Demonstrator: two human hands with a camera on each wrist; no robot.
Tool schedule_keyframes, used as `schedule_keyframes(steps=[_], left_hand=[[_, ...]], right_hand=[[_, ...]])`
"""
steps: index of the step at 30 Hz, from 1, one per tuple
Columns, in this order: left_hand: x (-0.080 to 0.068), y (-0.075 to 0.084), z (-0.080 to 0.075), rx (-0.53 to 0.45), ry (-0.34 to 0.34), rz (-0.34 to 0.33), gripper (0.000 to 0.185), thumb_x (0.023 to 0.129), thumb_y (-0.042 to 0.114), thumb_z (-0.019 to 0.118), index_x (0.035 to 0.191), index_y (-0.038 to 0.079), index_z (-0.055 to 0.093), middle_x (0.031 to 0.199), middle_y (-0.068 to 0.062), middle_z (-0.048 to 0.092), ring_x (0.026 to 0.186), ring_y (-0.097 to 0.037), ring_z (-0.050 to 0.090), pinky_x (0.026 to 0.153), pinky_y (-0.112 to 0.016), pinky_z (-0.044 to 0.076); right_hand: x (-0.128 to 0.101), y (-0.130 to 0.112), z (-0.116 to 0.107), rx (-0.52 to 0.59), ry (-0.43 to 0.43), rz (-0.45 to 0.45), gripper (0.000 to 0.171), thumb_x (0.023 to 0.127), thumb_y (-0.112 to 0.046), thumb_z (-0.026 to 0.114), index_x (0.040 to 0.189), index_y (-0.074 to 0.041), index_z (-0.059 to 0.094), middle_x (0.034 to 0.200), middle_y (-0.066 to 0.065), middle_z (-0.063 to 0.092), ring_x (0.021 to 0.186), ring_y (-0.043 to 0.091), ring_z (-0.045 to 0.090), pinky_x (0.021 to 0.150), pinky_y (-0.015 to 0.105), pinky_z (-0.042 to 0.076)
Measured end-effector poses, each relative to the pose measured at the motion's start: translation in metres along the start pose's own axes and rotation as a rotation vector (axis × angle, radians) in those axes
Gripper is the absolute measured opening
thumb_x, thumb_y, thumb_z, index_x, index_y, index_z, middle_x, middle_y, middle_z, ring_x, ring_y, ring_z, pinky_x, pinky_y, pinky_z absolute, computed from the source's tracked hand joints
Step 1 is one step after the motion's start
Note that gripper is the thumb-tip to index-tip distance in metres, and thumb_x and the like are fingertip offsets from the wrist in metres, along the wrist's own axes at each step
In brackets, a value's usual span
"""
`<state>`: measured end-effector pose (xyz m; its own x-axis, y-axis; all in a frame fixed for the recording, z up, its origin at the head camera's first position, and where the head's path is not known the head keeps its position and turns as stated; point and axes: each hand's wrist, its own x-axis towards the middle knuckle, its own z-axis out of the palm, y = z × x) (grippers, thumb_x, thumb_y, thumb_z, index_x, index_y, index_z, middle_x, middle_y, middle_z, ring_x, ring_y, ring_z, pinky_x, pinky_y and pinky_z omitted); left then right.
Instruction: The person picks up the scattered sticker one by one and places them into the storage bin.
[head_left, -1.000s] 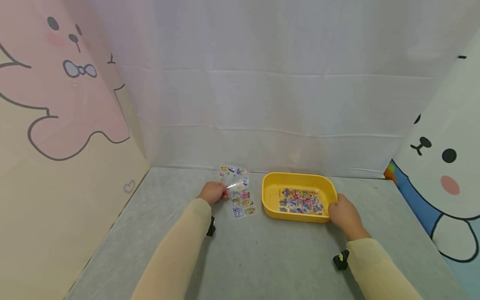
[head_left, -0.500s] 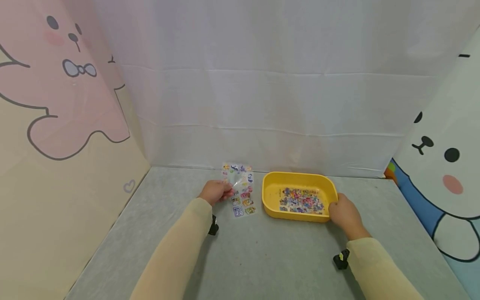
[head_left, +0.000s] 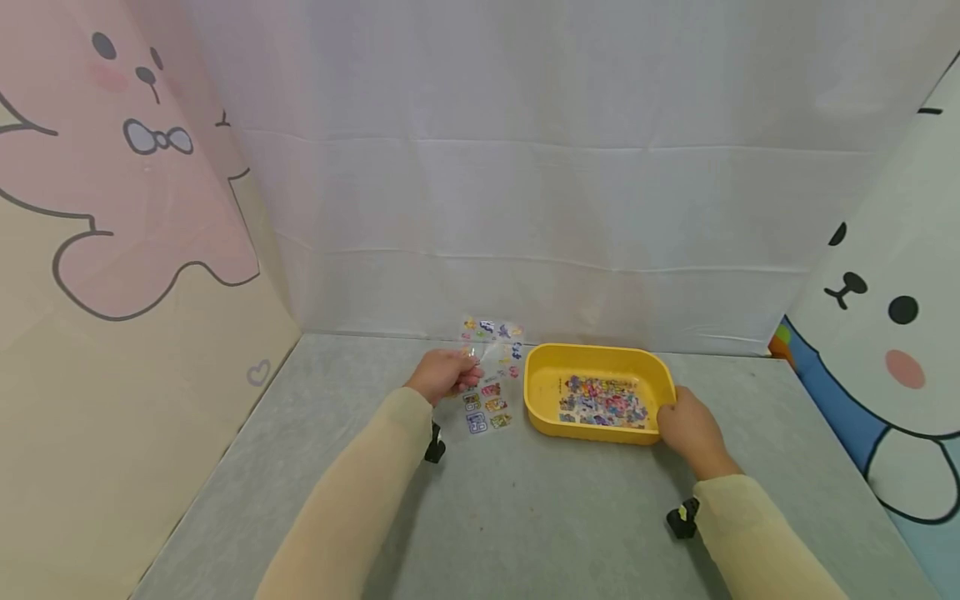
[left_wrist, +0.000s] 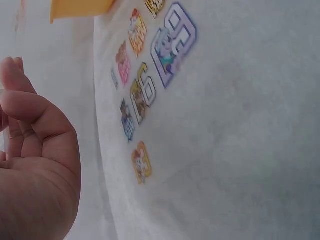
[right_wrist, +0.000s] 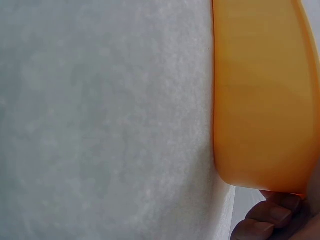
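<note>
My left hand (head_left: 444,374) pinches a clear sticker sheet (head_left: 501,335) printed with small colourful figures. The sheet is held up at a tilt, left of the yellow tray (head_left: 540,429). Below it, a second transparent sticker sheet (head_left: 487,409) with number and character stickers lies flat on the table; the left wrist view shows its number stickers (left_wrist: 174,42) close up. My right hand (head_left: 692,427) grips the tray's right end, thumb at the rim, and in the right wrist view its curled fingers (right_wrist: 267,215) are under the tray's end. More colourful stickers (head_left: 603,403) lie inside the tray.
The grey table (head_left: 517,525) meets a white curtain (head_left: 555,208) at the back. Side panels with cartoon animals stand left (head_left: 150,208) and right (head_left: 885,333). A black wrist camera (head_left: 682,518) sits on the right cuff.
My left hand has moved right and slightly up, carrying the upper sticker sheet toward the tray. The right hand, the tray and the lower sheet have stayed in place.
</note>
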<state>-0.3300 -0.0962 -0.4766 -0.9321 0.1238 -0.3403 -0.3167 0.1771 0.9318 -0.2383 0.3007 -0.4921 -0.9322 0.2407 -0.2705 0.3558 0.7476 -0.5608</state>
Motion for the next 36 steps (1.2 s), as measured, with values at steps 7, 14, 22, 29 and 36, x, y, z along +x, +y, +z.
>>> schedule_keyframes(steps=[7, 14, 22, 29, 36], left_hand=[[-0.007, 0.008, 0.015, 0.029, -0.049, 0.034, 0.031, 0.105, 0.019, 0.063, 0.117, -0.008, 0.071, 0.089, -0.006, 0.075, 0.077, -0.016, 0.068, 0.08, -0.034, 0.054], [-0.02, 0.016, 0.041, 0.002, -0.056, 0.082, 0.028, 0.105, 0.019, 0.063, 0.112, -0.005, 0.072, 0.091, -0.01, 0.075, 0.081, -0.022, 0.072, 0.087, -0.041, 0.057], [-0.033, 0.019, 0.071, -0.05, -0.113, 0.127, 0.028, 0.105, 0.02, 0.063, 0.118, -0.004, 0.072, 0.09, -0.009, 0.075, 0.075, -0.013, 0.069, 0.068, -0.026, 0.055], [-0.045, 0.022, 0.095, -0.095, -0.103, 0.118, 0.024, 0.103, 0.021, 0.066, 0.115, 0.002, 0.073, 0.089, -0.009, 0.075, 0.076, -0.014, 0.071, 0.077, -0.034, 0.059], [-0.053, 0.02, 0.112, -0.036, -0.076, 0.107, 0.027, 0.104, 0.023, 0.065, 0.115, -0.001, 0.073, 0.087, -0.007, 0.075, 0.077, -0.016, 0.072, 0.078, -0.035, 0.06]], right_hand=[[0.0, 0.0, -0.001, -0.012, 0.016, -0.017, 0.051, 0.101, -0.011, 0.032, 0.143, 0.019, 0.033, 0.112, 0.026, 0.055, 0.094, 0.036, 0.052, 0.083, 0.051, 0.045], [-0.002, 0.0, -0.001, -0.007, 0.015, -0.013, 0.052, 0.101, -0.011, 0.032, 0.143, 0.019, 0.033, 0.114, 0.027, 0.055, 0.095, 0.036, 0.052, 0.084, 0.052, 0.045], [-0.002, 0.0, -0.001, 0.004, 0.016, -0.008, 0.052, 0.101, -0.012, 0.032, 0.143, 0.018, 0.033, 0.114, 0.027, 0.055, 0.095, 0.036, 0.052, 0.083, 0.051, 0.045], [-0.002, -0.001, -0.001, 0.003, 0.014, 0.005, 0.052, 0.101, -0.012, 0.033, 0.144, 0.018, 0.033, 0.114, 0.027, 0.055, 0.095, 0.035, 0.052, 0.083, 0.05, 0.046], [-0.004, -0.003, -0.001, 0.001, 0.019, 0.005, 0.051, 0.101, -0.011, 0.033, 0.143, 0.018, 0.034, 0.112, 0.026, 0.055, 0.094, 0.035, 0.052, 0.082, 0.05, 0.046]])
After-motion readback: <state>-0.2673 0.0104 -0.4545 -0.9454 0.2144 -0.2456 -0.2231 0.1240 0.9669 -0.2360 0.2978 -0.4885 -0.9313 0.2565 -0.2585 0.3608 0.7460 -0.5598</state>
